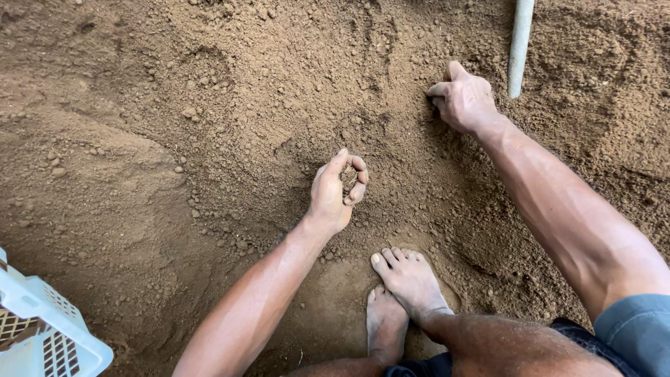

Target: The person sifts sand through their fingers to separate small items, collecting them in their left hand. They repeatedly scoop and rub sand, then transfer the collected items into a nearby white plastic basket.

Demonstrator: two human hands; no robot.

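My left hand (336,192) hovers just above loose brown soil (230,105), its fingers curled around a small clump of soil (349,178). Farther out and to the right, my right hand (462,98) presses its bent fingers into the soil, next to a pale upright pole. A shallow scooped hollow lies between the two hands. My bare feet (401,293) stand crossed on the soil at the bottom centre.
A pale grey pole (520,45) stands in the soil at the top right, beside my right hand. The corner of a white slotted plastic crate (42,331) shows at the bottom left. Small clods are scattered over the uneven ground.
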